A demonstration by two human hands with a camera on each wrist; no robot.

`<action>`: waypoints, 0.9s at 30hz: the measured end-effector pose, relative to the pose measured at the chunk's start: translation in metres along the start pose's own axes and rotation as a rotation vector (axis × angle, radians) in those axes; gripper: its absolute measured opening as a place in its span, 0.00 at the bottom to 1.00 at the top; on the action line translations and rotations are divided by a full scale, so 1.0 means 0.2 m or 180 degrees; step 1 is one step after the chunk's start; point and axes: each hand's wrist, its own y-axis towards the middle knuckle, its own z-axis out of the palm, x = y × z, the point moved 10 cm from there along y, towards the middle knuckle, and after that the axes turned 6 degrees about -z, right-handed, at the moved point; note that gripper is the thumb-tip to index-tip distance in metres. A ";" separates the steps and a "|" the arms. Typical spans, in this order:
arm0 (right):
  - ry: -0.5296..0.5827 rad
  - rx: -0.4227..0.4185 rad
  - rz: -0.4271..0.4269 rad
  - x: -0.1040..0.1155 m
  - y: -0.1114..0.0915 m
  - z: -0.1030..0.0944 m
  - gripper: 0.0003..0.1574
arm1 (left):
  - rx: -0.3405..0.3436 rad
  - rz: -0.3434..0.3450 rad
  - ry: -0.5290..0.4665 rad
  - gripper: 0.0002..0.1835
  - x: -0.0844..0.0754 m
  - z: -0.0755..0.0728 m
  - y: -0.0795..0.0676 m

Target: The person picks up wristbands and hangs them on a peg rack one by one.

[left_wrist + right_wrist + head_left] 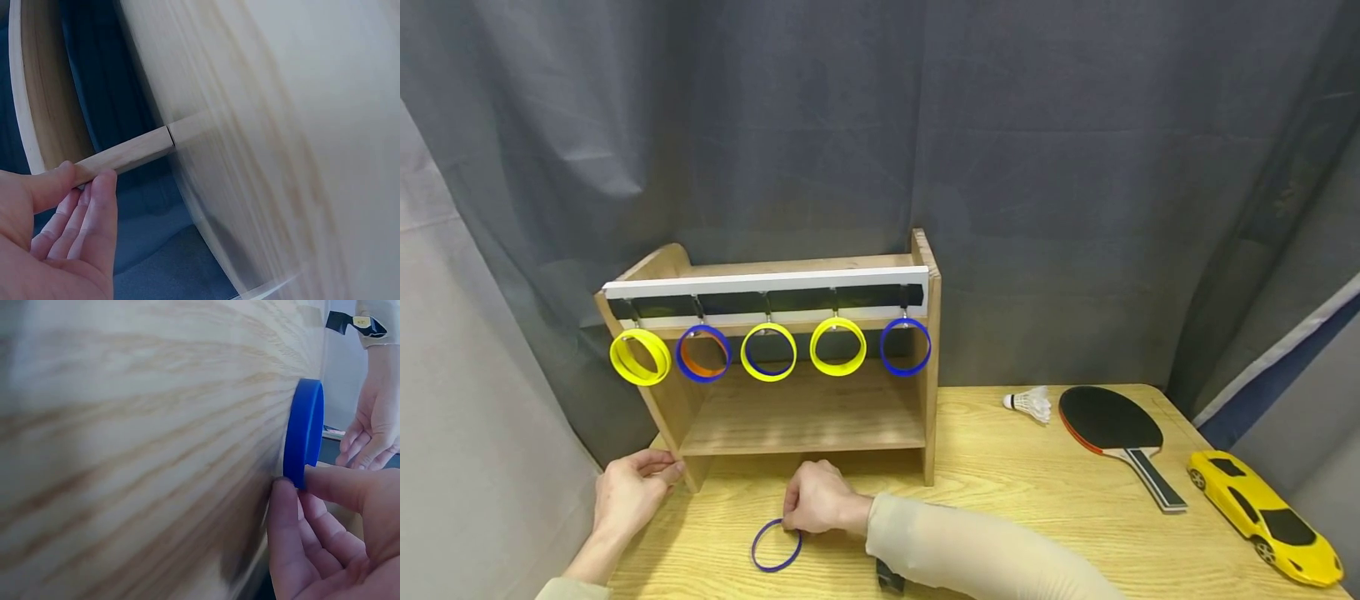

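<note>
A wooden shelf unit (805,425) stands on the table, with a white and black strip (872,297) across its upper front. Several hooks on the strip bear rings: yellow rings (838,372) among them, and a blue ring (904,372) at the right end. My left hand (632,492) pinches the wooden edge (125,153) at the unit's lower left between thumb and fingers. With thumb and fingertips, my right hand (820,497) pinches a thin blue ring (303,428) low over the tabletop, in front of the unit.
To the right on the wooden table (992,467) lie a shuttlecock (1030,403), a black table tennis bat (1111,418) and a yellow toy car (1262,517). Grey curtains (1037,167) hang behind. A small black object (889,577) shows beneath my right sleeve.
</note>
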 end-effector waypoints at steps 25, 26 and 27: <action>0.1139 -0.0062 -0.0032 -0.01 -0.11 -0.17 0.11 | -0.0030 -0.0001 -0.0003 0.16 0.00 0.00 0.00; 0.1192 -0.0056 -0.0030 -0.01 -0.12 -0.18 0.11 | -0.0031 0.0006 -0.0002 0.16 0.00 -0.01 0.00; 0.1256 -0.0045 -0.0022 -0.01 -0.12 -0.19 0.11 | -0.0030 0.0010 -0.0005 0.16 0.00 -0.01 0.00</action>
